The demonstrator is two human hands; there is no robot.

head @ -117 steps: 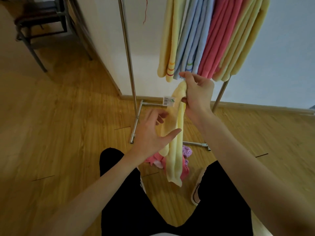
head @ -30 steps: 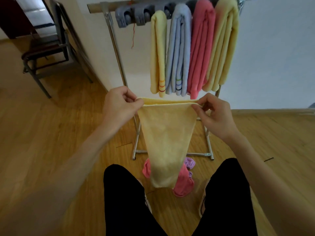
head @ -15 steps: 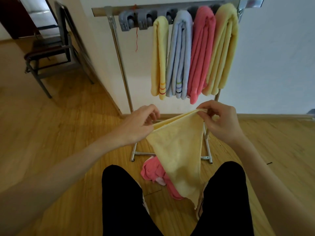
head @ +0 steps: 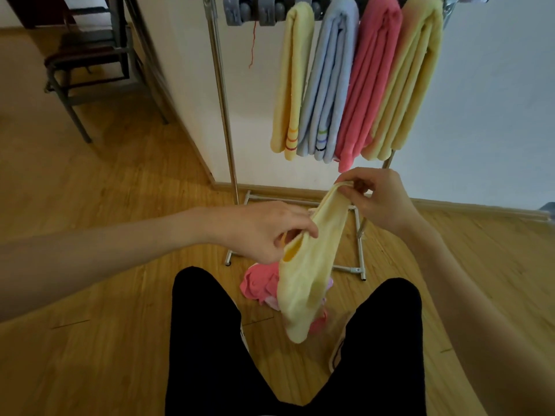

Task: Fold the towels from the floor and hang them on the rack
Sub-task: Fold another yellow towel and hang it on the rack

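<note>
A wooden floor runs up to a white wall, and a metal rack stands against it, its top bar cut off by the upper edge of the view. Four folded towels hang side by side there: a pale yellow striped towel, a blue towel, a pink towel and a yellow towel that hides most of the rack's right post. A dark chair stands at the far left, blurred and partly out of view.

In front of the rack the left hand pinches one edge of a held yellow towel, thumb and fingers curled on the cloth. The right hand, higher and apart from it, pinches the upper end. The towel droops between the person's black-trousered legs. Behind it a pile of pink and lilac towels lies on the floor, largely covered. A shoe shows faintly beside the right leg.
</note>
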